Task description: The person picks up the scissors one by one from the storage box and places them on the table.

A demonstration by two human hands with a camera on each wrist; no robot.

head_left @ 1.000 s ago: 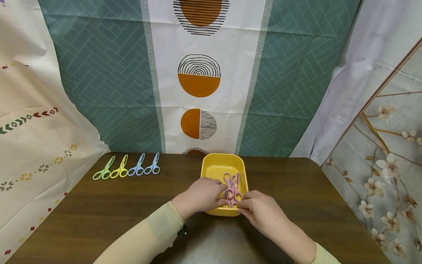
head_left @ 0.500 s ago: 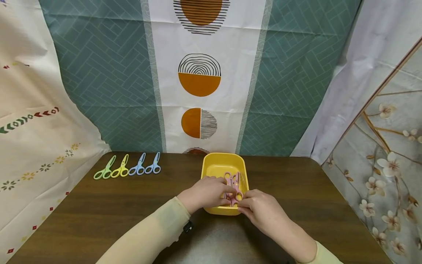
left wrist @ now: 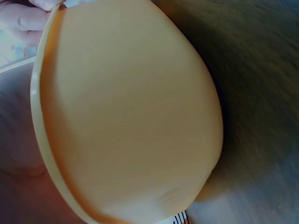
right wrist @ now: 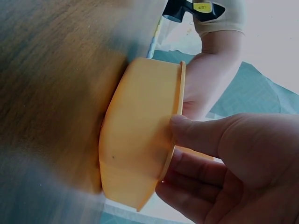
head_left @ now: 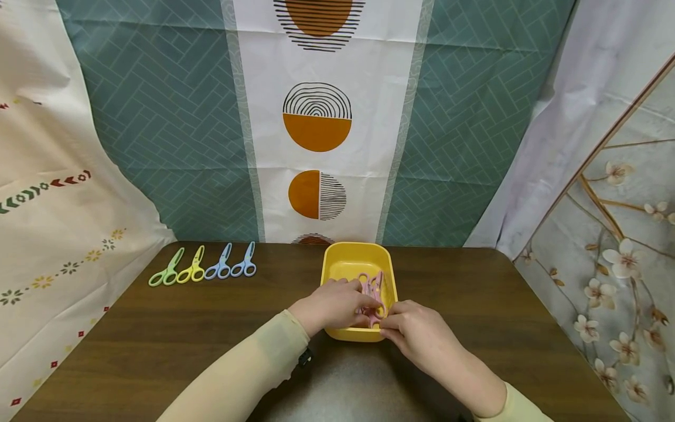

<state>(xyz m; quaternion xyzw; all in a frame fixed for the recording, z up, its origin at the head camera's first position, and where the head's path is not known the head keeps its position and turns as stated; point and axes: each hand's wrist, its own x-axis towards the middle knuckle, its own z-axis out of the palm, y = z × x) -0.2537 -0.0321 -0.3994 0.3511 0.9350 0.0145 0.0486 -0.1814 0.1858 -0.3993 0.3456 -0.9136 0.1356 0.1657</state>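
Pink plastic scissors (head_left: 372, 288) lie in a heap inside a yellow, round-cornered plastic tray (head_left: 352, 335); count unclear, as the left hand (head_left: 337, 306) covers part of them. That hand reaches in over the near rim; whether its fingers pinch a pair or only touch, cannot tell. The right hand (head_left: 419, 331) pinches the tray's near right corner. Tray sits on a dark brown wood-grain tabletop (head_left: 263, 328), near its back edge. To the left, well apart, a slanted row: green scissors (head_left: 170, 271), yellow scissors (head_left: 195, 268), then two light blue scissors (head_left: 221, 264). Behind hangs a green cloth (head_left: 169, 117) with a white strip of orange-brown circles; cream patterned cloth (head_left: 79, 146) at left, pale blossom-printed cloth (head_left: 627, 293) at right. Right wrist view alone shows the thumb lapping over the rim, fingers curled beyond it; left wrist view is mostly smooth outer tray wall, contents hidden.
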